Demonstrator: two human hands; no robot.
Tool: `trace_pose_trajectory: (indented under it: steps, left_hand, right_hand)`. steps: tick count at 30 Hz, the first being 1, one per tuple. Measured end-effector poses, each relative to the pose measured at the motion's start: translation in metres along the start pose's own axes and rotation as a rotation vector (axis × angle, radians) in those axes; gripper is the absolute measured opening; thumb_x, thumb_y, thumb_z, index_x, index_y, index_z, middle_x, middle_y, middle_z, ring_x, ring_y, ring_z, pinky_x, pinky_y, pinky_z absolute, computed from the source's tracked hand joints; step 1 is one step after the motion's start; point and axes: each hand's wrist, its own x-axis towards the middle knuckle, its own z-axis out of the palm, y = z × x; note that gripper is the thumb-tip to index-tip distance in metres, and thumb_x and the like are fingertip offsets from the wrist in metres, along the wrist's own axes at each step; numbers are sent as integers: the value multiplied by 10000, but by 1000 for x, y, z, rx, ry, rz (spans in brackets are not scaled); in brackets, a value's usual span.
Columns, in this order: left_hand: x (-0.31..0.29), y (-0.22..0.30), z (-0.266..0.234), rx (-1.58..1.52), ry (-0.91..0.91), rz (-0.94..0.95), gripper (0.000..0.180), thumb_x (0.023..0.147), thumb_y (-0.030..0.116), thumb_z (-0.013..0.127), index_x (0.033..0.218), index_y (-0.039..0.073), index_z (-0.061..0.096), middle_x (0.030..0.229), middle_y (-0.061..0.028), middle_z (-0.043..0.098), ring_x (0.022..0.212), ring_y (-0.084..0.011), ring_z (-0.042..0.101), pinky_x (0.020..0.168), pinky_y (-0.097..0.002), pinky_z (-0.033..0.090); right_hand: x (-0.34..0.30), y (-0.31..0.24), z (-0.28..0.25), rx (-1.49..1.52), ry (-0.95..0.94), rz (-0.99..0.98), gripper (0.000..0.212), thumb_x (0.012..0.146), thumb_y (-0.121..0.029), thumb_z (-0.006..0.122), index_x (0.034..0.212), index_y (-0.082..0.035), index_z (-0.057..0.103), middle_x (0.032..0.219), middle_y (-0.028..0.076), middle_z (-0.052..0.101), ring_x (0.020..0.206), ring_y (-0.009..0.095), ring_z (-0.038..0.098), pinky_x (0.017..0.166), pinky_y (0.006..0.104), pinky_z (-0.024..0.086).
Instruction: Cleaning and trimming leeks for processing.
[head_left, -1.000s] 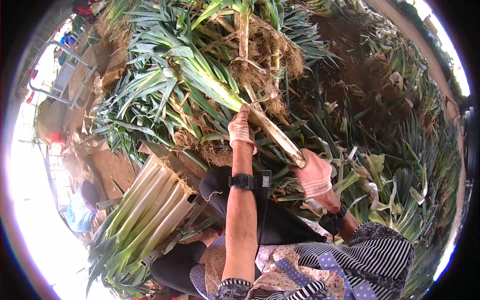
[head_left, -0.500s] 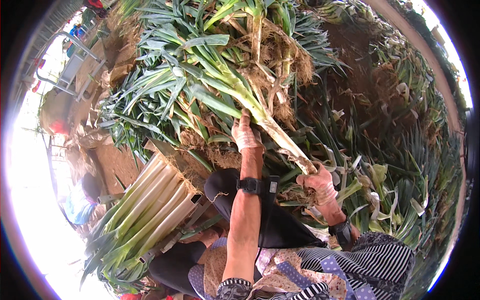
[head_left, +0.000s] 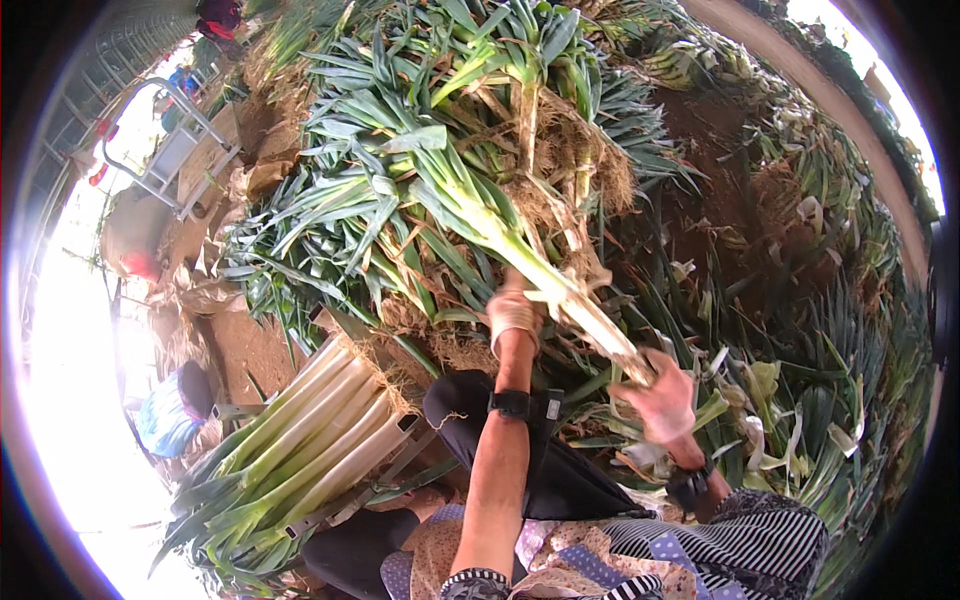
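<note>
A long leek (head_left: 535,262) slants across the middle, its green leaves toward the pile at the upper left and its root end at the lower right. My right hand (head_left: 662,398), somewhat blurred, is closed round the root end. My left hand (head_left: 514,312) grips the pale stem from below; its fingers are blurred and partly behind the leek. Torn bits of pale outer skin stick out from the stem between my hands. Several trimmed leeks (head_left: 310,415) lie side by side in a metal-framed rack (head_left: 345,505) at the lower left, their roots toward my knee.
A heap of untrimmed leeks (head_left: 350,190) with roots and soil fills the far side. Stripped leaves (head_left: 770,430) litter the ground at right. A metal-framed cart (head_left: 178,150) stands at the far left, near a person in blue (head_left: 175,410) at the left edge.
The leek has shifted slightly right and down along with both hands. Loose skin now stands out from its stem. The whole view has also shifted a little.
</note>
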Motion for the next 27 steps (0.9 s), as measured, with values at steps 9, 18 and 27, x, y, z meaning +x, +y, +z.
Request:
trace_pose_trajectory:
  steps: [9,18,27]
  left_hand:
    - [-13,20,-2,-671,-247,235,685,726,652,624,1162,128,551,1016,-32,625,849,-226,612,714,-367,541]
    - [-38,26,20,-646,-297,304,773,696,619,680,1186,46,508,1014,-103,612,864,-245,612,724,-395,539]
    - [-32,30,3,-542,-398,407,807,657,648,695,1142,27,519,894,-75,604,764,-186,601,658,-316,528]
  right_hand:
    - [-76,17,-41,-104,-170,33,441,552,-271,842,826,-26,597,662,140,554,604,329,558,565,385,445]
    - [40,53,36,-168,-322,-165,741,657,-465,759,1268,-132,505,1121,105,546,985,254,549,916,381,458]
    - [121,2,111,286,-337,422,395,727,-354,691,983,-62,620,872,129,643,785,203,621,722,347,497]
